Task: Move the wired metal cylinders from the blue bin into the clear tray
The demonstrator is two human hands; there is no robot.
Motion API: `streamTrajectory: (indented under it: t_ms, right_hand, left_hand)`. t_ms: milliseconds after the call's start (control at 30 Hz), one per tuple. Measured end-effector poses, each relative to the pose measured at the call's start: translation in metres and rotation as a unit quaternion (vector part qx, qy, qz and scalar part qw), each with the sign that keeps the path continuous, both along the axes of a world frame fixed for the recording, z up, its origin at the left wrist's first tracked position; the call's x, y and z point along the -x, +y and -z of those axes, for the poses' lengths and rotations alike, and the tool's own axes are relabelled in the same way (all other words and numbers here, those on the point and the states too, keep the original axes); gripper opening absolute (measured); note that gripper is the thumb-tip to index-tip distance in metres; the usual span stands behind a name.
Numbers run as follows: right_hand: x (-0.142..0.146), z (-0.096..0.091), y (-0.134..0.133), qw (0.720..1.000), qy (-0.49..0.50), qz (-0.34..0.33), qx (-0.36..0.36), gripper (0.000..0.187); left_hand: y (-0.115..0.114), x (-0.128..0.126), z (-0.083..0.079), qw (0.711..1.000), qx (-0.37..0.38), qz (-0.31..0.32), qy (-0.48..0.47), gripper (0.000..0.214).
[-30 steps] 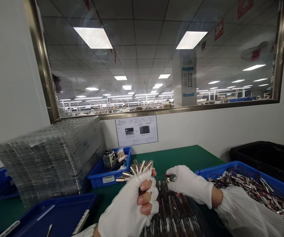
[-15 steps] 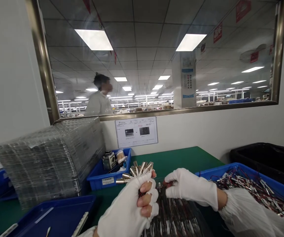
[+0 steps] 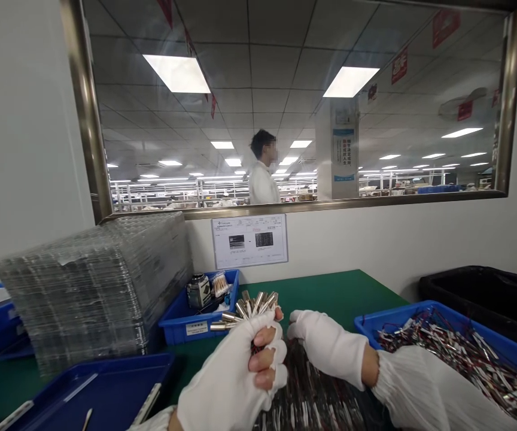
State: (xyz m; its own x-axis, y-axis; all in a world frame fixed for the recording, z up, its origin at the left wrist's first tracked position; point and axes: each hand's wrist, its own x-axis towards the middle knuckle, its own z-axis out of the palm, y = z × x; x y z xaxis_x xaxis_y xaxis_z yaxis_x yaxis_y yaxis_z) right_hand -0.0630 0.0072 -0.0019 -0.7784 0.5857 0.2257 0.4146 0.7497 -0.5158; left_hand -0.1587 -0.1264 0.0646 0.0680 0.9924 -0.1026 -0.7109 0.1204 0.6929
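My left hand [image 3: 245,371], in a white glove with bare fingertips, is closed around a bunch of wired metal cylinders [image 3: 252,306]. Their silver ends fan out above the fist, and a little dark red wire shows between the fingers. To its right, my gloved right hand [image 3: 325,344] hovers over the far part of a tray [image 3: 312,395] with its fingers curled together. Whatever lies between those fingertips is hidden. Rows of the same kind of wired parts fill the tray, which both hands partly cover.
On the right, a blue bin [image 3: 447,347] holds a tangled heap of wired parts, with a black bin [image 3: 478,287] behind. At left stand stacked clear trays [image 3: 88,287], a blue tray [image 3: 106,389] and a small blue box [image 3: 182,329] with a bottle and swabs.
My right hand has shifted left and its fingers have turned inward. The left hand keeps its grip on the bunch. Behind the window a person has walked to the right.
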Motion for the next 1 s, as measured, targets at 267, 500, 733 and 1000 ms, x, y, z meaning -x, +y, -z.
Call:
streamTrajectory:
  t_ms: [267, 500, 733, 1000]
  right_hand:
    - [-0.016, -0.001, 0.009, 0.995, 0.078, 0.050, 0.043, 0.014]
    - [-0.034, -0.031, -0.021, 0.821, 0.289, -0.162, 0.465, 0.048]
    - [-0.031, -0.037, -0.030, 0.742, 0.370, -0.151, 0.539, 0.034]
    - [-0.024, -0.031, -0.031, 0.772, 0.371, -0.049, 0.514, 0.035]
  left_hand:
    - [0.010, 0.013, 0.023, 0.995, -0.013, 0.096, -0.004, 0.012]
    - [0.013, 0.012, 0.035, 0.974, 0.061, 0.220, -0.004, 0.020]
    - [0.024, 0.020, 0.048, 0.985, 0.019, 0.165, 0.040, 0.025]
    - [0.023, 0.010, 0.046, 0.990, 0.031, 0.001, 0.141, 0.039]
